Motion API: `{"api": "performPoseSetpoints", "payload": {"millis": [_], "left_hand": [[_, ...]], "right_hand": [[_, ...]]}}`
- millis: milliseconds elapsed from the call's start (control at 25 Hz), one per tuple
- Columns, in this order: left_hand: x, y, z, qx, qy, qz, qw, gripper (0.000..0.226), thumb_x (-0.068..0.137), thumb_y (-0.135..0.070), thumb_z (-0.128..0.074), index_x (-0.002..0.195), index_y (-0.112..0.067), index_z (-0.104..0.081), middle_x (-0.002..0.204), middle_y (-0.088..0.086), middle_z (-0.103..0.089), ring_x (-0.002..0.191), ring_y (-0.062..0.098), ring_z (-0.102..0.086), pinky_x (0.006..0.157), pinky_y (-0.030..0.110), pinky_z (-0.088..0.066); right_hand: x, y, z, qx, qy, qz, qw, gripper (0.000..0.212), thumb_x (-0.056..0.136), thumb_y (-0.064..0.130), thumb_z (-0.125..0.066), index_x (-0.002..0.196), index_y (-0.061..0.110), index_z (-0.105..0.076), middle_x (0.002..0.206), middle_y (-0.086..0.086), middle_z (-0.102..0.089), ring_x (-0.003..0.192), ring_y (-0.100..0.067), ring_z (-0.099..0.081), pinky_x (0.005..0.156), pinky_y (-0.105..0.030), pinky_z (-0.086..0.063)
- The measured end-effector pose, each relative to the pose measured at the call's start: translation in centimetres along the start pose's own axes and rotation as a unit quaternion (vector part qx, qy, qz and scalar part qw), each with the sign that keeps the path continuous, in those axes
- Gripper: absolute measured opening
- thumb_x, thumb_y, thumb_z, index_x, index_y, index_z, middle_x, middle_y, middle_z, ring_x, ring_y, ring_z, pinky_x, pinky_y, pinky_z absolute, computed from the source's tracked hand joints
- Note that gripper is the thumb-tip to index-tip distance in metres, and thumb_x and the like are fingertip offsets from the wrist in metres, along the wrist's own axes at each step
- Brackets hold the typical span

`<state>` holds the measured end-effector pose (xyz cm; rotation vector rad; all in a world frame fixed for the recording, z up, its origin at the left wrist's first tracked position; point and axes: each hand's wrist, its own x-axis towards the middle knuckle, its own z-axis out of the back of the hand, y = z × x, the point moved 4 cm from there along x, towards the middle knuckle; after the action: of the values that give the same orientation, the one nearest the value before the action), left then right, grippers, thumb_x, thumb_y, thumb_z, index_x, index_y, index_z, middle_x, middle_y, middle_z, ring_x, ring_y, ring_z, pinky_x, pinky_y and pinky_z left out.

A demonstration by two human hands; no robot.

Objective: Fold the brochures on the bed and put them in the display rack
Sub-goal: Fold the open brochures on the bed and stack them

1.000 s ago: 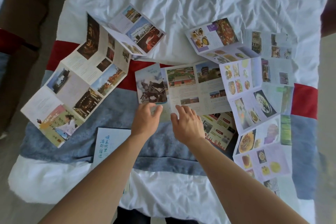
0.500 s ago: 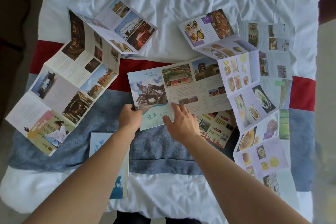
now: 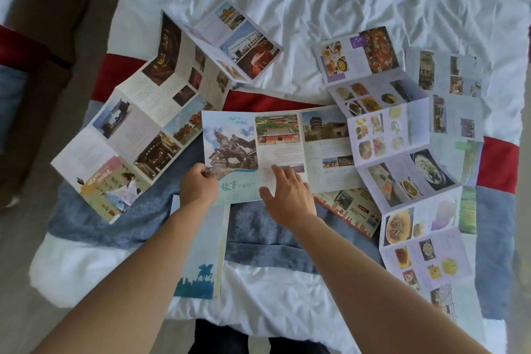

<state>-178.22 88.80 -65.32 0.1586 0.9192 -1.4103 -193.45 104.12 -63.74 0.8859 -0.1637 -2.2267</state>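
A three-panel brochure with a horse statue cover lies unfolded in the middle of the bed. My left hand pinches its lower left edge. My right hand presses flat on its middle panel with fingers spread. A long brochure with dark temple photos stretches out at the left. Another long brochure with food photos runs down the right side. A folded pale blue brochure lies under my left forearm. No display rack is in view.
A small red and orange brochure peeks out beneath the central one. A further pale leaflet lies at the far right. The blanket has red, blue and white bands. Floor and dark furniture lie to the left.
My left hand moved from on top of the cover panel to grip the brochure's lower left edge. The brochure has been drawn flatter and slightly toward me; my right hand stays pressed on it.
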Motion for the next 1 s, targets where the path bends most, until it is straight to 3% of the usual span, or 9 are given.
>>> {"api": "performPoseSetpoints", "payload": {"millis": [160, 360, 520, 640, 720, 880, 1000], "left_hand": [[-0.2, 2.1, 2.7, -0.021, 0.001, 0.005, 1.000, 0.013, 0.098, -0.025, -0.055, 0.094, -0.013, -0.058, 0.097, 0.009, -0.067, 0.083, 0.029, -0.061, 0.059, 0.033, -0.041], [-0.3, 7.1, 8.6, -0.080, -0.058, 0.043, 0.994, 0.032, 0.099, -0.015, -0.043, 0.127, -0.013, -0.058, 0.124, 0.011, -0.064, 0.097, 0.028, -0.059, 0.073, 0.039, -0.046], [-0.3, 11.7, 13.2, -0.104, -0.082, 0.050, 0.990, 0.011, 0.097, -0.019, -0.047, 0.094, -0.016, -0.057, 0.090, 0.007, -0.065, 0.069, 0.019, -0.059, 0.052, 0.028, -0.040], [-0.1, 13.4, 14.3, -0.164, -0.061, 0.066, 0.982, 0.017, 0.096, -0.019, -0.051, 0.079, -0.017, -0.050, 0.081, 0.008, -0.061, 0.067, 0.023, -0.060, 0.052, 0.030, -0.043], [-0.3, 12.9, 13.8, -0.182, -0.039, 0.064, 0.980, 0.015, 0.091, -0.019, -0.054, 0.078, -0.011, -0.050, 0.078, 0.011, -0.061, 0.067, 0.027, -0.060, 0.055, 0.034, -0.045], [-1.2, 9.2, 10.8, -0.176, 0.019, 0.021, 0.984, 0.011, 0.087, -0.021, -0.057, 0.083, -0.012, -0.053, 0.077, 0.009, -0.064, 0.064, 0.019, -0.060, 0.049, 0.024, -0.041], [-2.0, 6.1, 7.7, -0.158, 0.058, -0.001, 0.986, 0.013, 0.088, -0.025, -0.058, 0.087, -0.012, -0.054, 0.081, 0.010, -0.067, 0.069, 0.023, -0.066, 0.053, 0.032, -0.046]], "right_hand": [[-0.5, 3.5, -1.6, 0.002, 0.017, 0.009, 1.000, 0.066, 0.095, 0.050, -0.050, 0.151, 0.020, -0.032, 0.148, -0.005, -0.042, 0.135, -0.027, -0.040, 0.109, -0.047, -0.037], [-1.9, 8.8, -3.8, 0.013, 0.031, 0.028, 0.999, 0.064, 0.095, 0.052, -0.050, 0.149, 0.022, -0.034, 0.147, -0.004, -0.046, 0.130, -0.028, -0.046, 0.106, -0.049, -0.039], [-2.9, 13.2, -5.5, 0.028, 0.043, 0.037, 0.998, 0.065, 0.096, 0.053, -0.048, 0.152, 0.023, -0.030, 0.151, -0.004, -0.043, 0.129, -0.029, -0.048, 0.104, -0.049, -0.042], [-3.4, 15.1, -6.2, 0.040, 0.041, 0.028, 0.998, 0.064, 0.097, 0.055, -0.043, 0.152, 0.025, -0.030, 0.151, -0.003, -0.043, 0.129, -0.029, -0.049, 0.102, -0.051, -0.045], [-3.6, 15.0, -6.1, 0.052, 0.032, 0.026, 0.998, 0.060, 0.099, 0.055, -0.039, 0.150, 0.024, -0.033, 0.147, -0.004, -0.047, 0.125, -0.029, -0.051, 0.100, -0.051, -0.048], [-3.7, 12.3, -4.6, 0.100, 0.015, -0.028, 0.994, 0.057, 0.100, 0.054, -0.028, 0.146, 0.020, -0.040, 0.140, -0.008, -0.052, 0.120, -0.029, -0.053, 0.097, -0.050, -0.047], [-3.9, 9.2, -2.4, 0.185, -0.052, -0.080, 0.978, 0.049, 0.094, 0.048, -0.020, 0.114, 0.021, -0.056, 0.118, -0.009, -0.062, 0.107, -0.031, -0.058, 0.090, -0.046, -0.048]]}}
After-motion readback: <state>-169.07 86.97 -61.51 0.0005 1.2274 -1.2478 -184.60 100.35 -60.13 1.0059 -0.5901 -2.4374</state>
